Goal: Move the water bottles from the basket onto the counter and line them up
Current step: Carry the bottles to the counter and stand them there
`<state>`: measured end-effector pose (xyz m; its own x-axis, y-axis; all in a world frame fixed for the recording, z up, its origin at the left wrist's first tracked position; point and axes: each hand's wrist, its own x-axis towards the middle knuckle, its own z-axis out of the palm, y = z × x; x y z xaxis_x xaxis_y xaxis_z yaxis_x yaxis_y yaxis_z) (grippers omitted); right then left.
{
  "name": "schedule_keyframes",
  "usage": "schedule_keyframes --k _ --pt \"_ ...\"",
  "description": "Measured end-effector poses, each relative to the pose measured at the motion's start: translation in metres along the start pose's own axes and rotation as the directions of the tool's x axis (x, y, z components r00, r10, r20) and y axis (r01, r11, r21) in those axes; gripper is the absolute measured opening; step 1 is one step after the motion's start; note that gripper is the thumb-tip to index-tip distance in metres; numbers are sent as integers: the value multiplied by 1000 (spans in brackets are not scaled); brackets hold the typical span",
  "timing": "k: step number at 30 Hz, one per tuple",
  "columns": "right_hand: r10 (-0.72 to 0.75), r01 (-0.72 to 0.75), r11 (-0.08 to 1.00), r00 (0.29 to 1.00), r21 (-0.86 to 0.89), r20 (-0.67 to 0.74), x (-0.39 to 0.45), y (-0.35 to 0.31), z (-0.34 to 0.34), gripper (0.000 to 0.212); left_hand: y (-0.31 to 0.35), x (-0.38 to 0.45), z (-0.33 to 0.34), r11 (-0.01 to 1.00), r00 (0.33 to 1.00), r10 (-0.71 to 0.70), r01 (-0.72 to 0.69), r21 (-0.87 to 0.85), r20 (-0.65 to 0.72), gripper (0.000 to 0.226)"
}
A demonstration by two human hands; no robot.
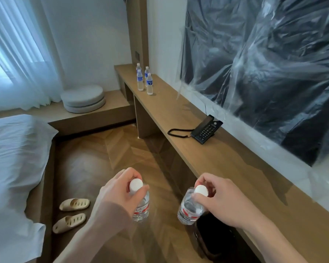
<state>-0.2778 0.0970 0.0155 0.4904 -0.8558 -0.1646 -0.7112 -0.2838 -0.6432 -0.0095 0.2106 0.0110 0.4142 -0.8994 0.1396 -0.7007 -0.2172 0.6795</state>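
Observation:
My left hand (120,192) grips a clear water bottle (141,207) with a white cap and red label by its neck, held upright over the floor. My right hand (218,202) holds a second red-labelled bottle (188,209) by its cap, just left of the counter's front edge. The long wooden counter (207,154) runs along the wall on the right. At its far end stand several blue-labelled bottles (144,78) in a close group. A dark basket-like shape (213,238) sits on the floor below my right hand, mostly hidden.
A black desk phone (205,130) with a coiled cord sits mid-counter. A plastic-covered dark screen (264,63) hangs on the wall above. A white bed (13,158) lies at left, slippers (72,211) on the floor, round cushions (84,98) on a low platform.

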Motion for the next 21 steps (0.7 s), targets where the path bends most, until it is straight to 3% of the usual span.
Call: schedule_keyframes --k 14,21 --pt "-66 63 997 994 32 92 258 -20 -22 26 -32 227 18 999 999 -45 46 7 -14 19" --pt "-154 157 987 984 -29 92 391 -46 -59 29 -32 334 14 996 986 -83 84 0 -146 19"
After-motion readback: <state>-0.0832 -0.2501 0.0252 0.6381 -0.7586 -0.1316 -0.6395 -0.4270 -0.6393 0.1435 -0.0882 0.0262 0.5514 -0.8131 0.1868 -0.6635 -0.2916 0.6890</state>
